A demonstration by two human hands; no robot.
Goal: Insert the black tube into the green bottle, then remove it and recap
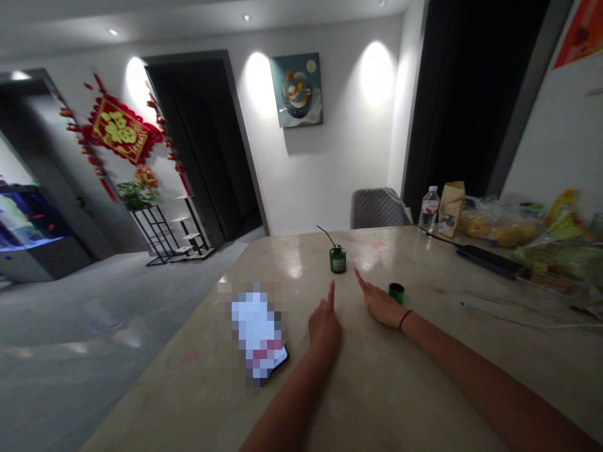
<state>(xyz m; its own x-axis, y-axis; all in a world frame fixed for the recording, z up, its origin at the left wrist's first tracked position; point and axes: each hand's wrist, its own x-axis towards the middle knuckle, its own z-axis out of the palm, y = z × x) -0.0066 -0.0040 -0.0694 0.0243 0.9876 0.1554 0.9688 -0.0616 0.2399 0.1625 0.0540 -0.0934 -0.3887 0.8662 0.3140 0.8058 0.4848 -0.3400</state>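
Pale stone table with small things spread over it

A green jar with a thin stick stands near the middle, a green cap to its right, nearer. A phone lies at the near left. Along the far right edge are a water bottle, a brown paper bag, clear food bags, a dark flat bar and a white cable.

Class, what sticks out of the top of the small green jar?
A thin dark stick rises at a slant from the small green jar. Its lower end and the contents are hidden inside.
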